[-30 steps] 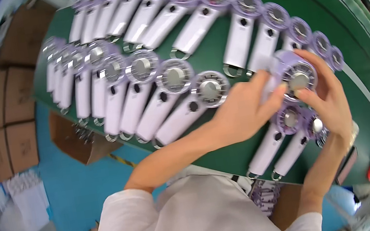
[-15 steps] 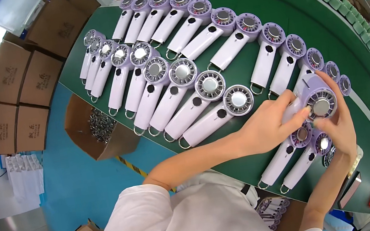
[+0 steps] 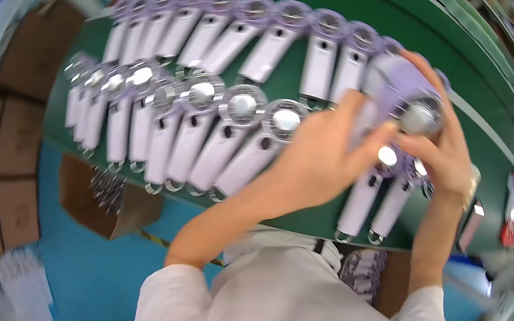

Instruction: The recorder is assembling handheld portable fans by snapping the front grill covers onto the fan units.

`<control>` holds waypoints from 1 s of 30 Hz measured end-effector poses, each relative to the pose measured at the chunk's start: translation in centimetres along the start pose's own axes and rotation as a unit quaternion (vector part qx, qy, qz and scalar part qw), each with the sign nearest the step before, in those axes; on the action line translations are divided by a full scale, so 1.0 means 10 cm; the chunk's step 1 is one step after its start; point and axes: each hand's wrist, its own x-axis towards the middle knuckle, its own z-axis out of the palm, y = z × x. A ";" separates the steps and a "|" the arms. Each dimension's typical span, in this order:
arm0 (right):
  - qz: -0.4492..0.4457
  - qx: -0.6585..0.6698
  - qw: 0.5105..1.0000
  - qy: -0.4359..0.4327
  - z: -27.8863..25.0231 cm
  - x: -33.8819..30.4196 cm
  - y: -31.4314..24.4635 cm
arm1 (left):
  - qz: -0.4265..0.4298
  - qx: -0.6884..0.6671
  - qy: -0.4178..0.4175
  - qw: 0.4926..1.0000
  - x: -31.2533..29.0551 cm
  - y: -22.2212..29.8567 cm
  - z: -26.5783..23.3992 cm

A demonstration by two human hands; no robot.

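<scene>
Both my hands hold one handheld fan [image 3: 400,80], with a lilac round head and a pale handle, just above the green table [image 3: 471,153]. My left hand [image 3: 329,146] closes round its handle, the thumb reaching toward the head. Around the far side of the head curl the fingers of my right hand [image 3: 448,160], its thumb at the near edge of the silver centre. Motion blur hides fine detail. Under my hands lie two similar fans [image 3: 356,206], their heads partly covered. Several more fans [image 3: 240,106] lie in two slanting rows to the left and beyond.
An open cardboard box [image 3: 95,220] of small metal parts stands on the blue floor, left of the table. Brown cartons [image 3: 16,212] are stacked farther left. Pale green holders [image 3: 448,6] line the far edge. A phone-like slab [image 3: 471,225] lies at the near right.
The whole view has swung and blurred, so the rows of fans appear farther left. Both hands still grip the same fan, and their hold looks much the same.
</scene>
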 end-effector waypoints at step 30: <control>0.095 -0.172 0.960 0.201 -0.37 -0.33 0.34 | -0.201 0.498 0.289 0.793 -1.73 -1.83 -5.97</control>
